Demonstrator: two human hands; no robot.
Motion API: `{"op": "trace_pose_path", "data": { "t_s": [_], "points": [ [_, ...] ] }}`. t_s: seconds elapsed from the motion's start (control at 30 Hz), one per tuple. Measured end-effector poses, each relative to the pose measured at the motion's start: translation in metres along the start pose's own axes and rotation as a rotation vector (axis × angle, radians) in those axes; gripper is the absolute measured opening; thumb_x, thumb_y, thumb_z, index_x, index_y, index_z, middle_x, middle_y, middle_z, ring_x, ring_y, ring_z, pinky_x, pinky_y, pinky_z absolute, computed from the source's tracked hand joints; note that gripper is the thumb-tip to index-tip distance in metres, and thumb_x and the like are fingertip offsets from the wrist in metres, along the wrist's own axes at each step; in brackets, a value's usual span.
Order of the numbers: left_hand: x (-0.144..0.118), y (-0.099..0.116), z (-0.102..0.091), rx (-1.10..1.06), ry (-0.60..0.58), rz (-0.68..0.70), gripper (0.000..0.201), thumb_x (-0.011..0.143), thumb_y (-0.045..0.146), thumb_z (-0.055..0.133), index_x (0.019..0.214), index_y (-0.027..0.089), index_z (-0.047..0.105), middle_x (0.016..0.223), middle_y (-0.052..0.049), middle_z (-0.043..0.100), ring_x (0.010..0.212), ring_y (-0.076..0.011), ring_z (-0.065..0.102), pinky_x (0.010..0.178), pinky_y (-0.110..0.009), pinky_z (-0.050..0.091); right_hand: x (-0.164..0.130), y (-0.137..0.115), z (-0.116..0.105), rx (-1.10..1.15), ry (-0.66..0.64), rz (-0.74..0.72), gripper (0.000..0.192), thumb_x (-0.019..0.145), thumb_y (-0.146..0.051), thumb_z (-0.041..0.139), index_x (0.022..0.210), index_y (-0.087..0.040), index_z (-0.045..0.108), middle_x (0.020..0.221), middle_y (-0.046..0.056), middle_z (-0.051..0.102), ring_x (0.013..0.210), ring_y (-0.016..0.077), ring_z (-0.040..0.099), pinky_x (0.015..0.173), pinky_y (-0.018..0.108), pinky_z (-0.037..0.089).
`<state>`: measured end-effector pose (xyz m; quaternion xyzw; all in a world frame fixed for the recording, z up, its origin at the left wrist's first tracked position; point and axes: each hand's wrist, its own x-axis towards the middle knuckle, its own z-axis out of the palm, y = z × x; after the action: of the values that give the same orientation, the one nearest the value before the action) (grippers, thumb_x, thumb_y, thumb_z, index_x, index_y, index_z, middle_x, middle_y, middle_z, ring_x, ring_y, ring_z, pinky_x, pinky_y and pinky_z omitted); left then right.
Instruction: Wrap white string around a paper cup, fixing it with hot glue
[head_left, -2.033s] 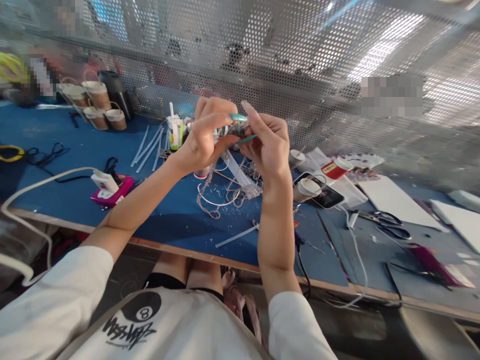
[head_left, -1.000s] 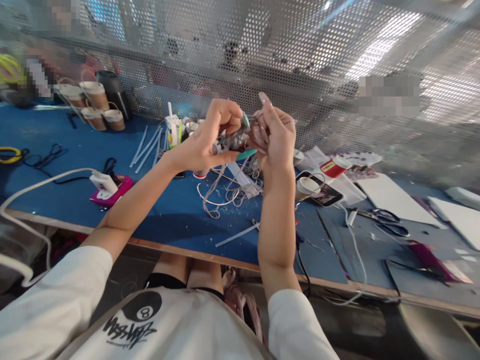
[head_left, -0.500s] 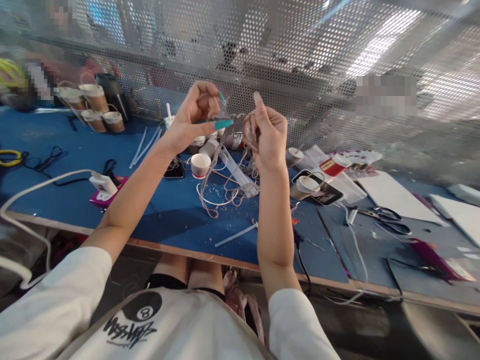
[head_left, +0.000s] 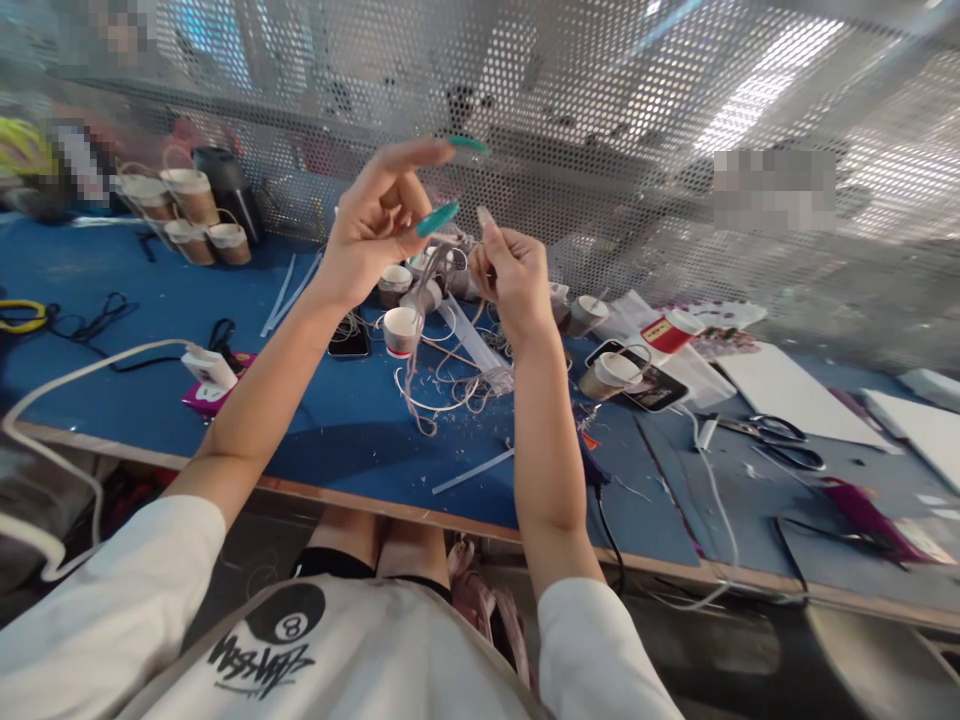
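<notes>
A thin cord (head_left: pixel 431 275) is held raised above the paper cup (head_left: pixel 400 331) on the bench (head_left: pixel 135 300). It is pinched by the closed right hand (head_left: pixel 512 275); the left hand (head_left: pixel 379 228) is half open, fingers spread, touching it.

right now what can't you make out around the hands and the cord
- Head view: where the cord sits in the right hand; the curled fingers hide it.
- Head view: whether the left hand still pinches the cord; its thumb and motion blur cover the contact.
- Head view: the small cups behind the hands are partly covered by them.
- Head view: what lies behind the mesh screen; blurred and pixelated.
</notes>
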<state>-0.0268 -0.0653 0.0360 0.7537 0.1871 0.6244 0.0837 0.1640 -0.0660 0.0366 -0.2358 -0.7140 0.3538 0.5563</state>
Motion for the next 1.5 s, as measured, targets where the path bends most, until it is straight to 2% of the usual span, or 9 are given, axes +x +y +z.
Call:
{"op": "trace_pose_path", "data": {
  "t_s": [0.13, 0.33, 0.47, 0.57, 0.73, 0.87, 1.07, 1.23, 1.5],
  "points": [
    [0.001, -0.019, -0.001, -0.123, 0.092, -0.018, 0.075, 0.081, 0.082, 0.052, 0.143, 0.040, 0.040, 0.087, 0.001, 0.060, 0.084, -0.0168, 0.065, 0.067, -0.030, 0.054, -0.003, -0.009, 0.007, 0.034, -0.007, -0.048, 0.061, 0.088, -0.072, 0.053, 0.059, -0.022, 0.038, 0.051, -0.005, 0.037, 0.042, 0.0063, 0.039, 0.036, 0.020, 0.029],
    [0.001, -0.018, 0.000, 0.082, 0.091, 0.091, 0.057, 0.079, 0.074, 0.064, 0.122, 0.036, 0.058, 0.091, -0.002, 0.053, 0.080, -0.0161, 0.056, 0.064, -0.031, 0.050, -0.008, -0.022, 0.006, 0.003, 0.028, -0.071, 0.062, 0.086, -0.078, 0.049, 0.062, -0.021, 0.039, 0.056, -0.004, 0.040, 0.046, 0.0064, 0.043, 0.038, 0.019, 0.029],
    [-0.004, -0.005, 0.010, 0.156, 0.190, 0.174, 0.073, 0.072, 0.080, 0.064, 0.133, 0.044, 0.048, 0.129, -0.007, 0.046, 0.112, -0.0246, 0.055, 0.084, -0.039, 0.056, -0.012, -0.031, 0.011, 0.009, 0.051, -0.035, 0.061, 0.087, -0.077, 0.049, 0.062, -0.022, 0.040, 0.054, -0.004, 0.038, 0.046, 0.0075, 0.043, 0.039, 0.020, 0.033],
    [-0.007, 0.008, 0.014, 0.112, 0.123, 0.192, 0.080, 0.073, 0.081, 0.061, 0.140, 0.045, 0.039, 0.144, -0.006, 0.042, 0.128, -0.0284, 0.053, 0.098, -0.044, 0.054, -0.015, -0.040, 0.015, 0.062, 0.102, -0.046, 0.058, 0.088, -0.075, 0.051, 0.063, -0.023, 0.047, 0.050, -0.005, 0.031, 0.041, 0.0086, 0.037, 0.036, 0.023, 0.031],
    [-0.007, 0.024, 0.015, 0.155, -0.094, 0.234, 0.069, 0.084, 0.071, 0.060, 0.143, 0.041, 0.041, 0.124, -0.004, 0.064, 0.120, -0.0285, 0.065, 0.099, -0.047, 0.055, -0.018, -0.050, 0.016, 0.188, 0.088, -0.093, 0.050, 0.085, -0.069, 0.061, 0.064, -0.024, 0.054, 0.049, -0.007, 0.024, 0.039, 0.0087, 0.031, 0.034, 0.024, 0.032],
    [-0.013, 0.028, 0.021, 0.221, 0.034, 0.243, 0.061, 0.086, 0.067, 0.061, 0.141, 0.042, 0.047, 0.116, -0.001, 0.069, 0.117, -0.0282, 0.069, 0.104, -0.052, 0.054, -0.019, -0.052, 0.016, 0.296, 0.031, -0.125, 0.051, 0.078, -0.066, 0.071, 0.059, -0.025, 0.048, 0.049, -0.008, 0.025, 0.035, 0.0082, 0.028, 0.030, 0.025, 0.032],
    [-0.031, 0.022, 0.029, 0.266, 0.306, 0.243, 0.049, 0.092, 0.058, 0.058, 0.139, 0.047, 0.050, 0.105, 0.002, 0.077, 0.107, -0.0244, 0.073, 0.097, -0.049, 0.060, -0.026, -0.057, 0.018, 0.037, 0.047, -0.033, 0.062, 0.076, -0.085, 0.053, 0.058, -0.027, 0.039, 0.050, -0.002, 0.029, 0.043, 0.0149, 0.039, 0.036, 0.031, 0.039],
    [-0.028, 0.032, 0.022, 0.273, 0.238, 0.290, 0.043, 0.095, 0.051, 0.057, 0.137, 0.048, 0.053, 0.109, 0.004, 0.078, 0.118, -0.0251, 0.067, 0.103, -0.048, 0.058, -0.033, -0.064, 0.017, 0.118, -0.190, -0.117, 0.049, 0.082, -0.076, 0.058, 0.073, -0.028, 0.056, 0.056, -0.003, 0.049, 0.043, 0.0127, 0.044, 0.036, 0.028, 0.035],
    [-0.020, 0.062, 0.029, 0.382, 0.318, 0.485, 0.036, 0.096, 0.028, 0.059, 0.129, 0.041, 0.060, 0.121, 0.005, 0.074, 0.105, -0.0197, 0.073, 0.092, -0.037, 0.063, -0.034, -0.060, 0.015, 0.081, -0.110, -0.152, 0.046, 0.085, -0.069, 0.062, 0.072, -0.024, 0.058, 0.057, -0.006, 0.043, 0.039, 0.0070, 0.043, 0.035, 0.023, 0.035]
  ]
}}
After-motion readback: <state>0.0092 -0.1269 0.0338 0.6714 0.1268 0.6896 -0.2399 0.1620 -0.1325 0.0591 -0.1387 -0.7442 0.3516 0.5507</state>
